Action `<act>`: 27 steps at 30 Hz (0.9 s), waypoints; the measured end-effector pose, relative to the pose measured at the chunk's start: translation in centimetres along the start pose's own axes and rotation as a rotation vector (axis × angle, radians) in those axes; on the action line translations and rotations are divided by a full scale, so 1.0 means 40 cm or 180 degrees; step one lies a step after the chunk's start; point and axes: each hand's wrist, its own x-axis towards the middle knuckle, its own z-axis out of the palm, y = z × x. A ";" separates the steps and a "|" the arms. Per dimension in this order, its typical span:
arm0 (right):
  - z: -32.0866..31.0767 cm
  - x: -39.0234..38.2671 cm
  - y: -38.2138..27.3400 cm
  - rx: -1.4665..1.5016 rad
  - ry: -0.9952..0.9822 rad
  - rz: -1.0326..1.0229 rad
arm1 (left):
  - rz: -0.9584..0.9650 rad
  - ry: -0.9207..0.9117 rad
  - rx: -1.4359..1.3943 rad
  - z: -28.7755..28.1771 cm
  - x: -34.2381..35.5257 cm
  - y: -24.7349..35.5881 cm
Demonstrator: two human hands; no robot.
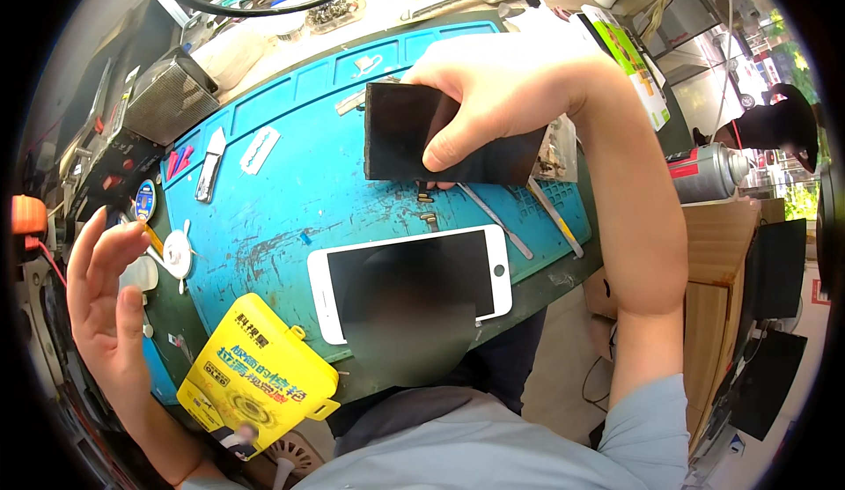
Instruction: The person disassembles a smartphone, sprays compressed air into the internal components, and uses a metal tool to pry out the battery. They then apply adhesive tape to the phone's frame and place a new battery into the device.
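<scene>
My right hand (506, 89) grips a black phone screen panel (396, 129) above the far right part of the blue work mat (255, 252). Its thumb lies across the dark glass; the other fingers are mostly hidden behind the panel. Small flex connectors (427, 195) show just below the panel's lower edge; whether they hang from it I cannot tell. At the near edge of the mat lies a white-framed phone screen (422, 265), dark side up. My left hand (110, 314) is raised at the left with fingers curved apart, holding nothing, near a yellow package (255, 375).
On the mat lie a utility blade (209, 169), a razor blade (260, 151), a metal spudger (497, 221) and a yellow-handled knife (556, 217). A white spool (178, 252) sits at the left. A spray can (709, 173) lies at the right. Boxed electronics (167, 98) stand far left.
</scene>
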 end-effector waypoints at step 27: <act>-0.021 0.040 -0.002 -0.0404 -0.0260 -0.0140 | -0.0231 0.0010 0.0154 -0.029 -0.024 -0.042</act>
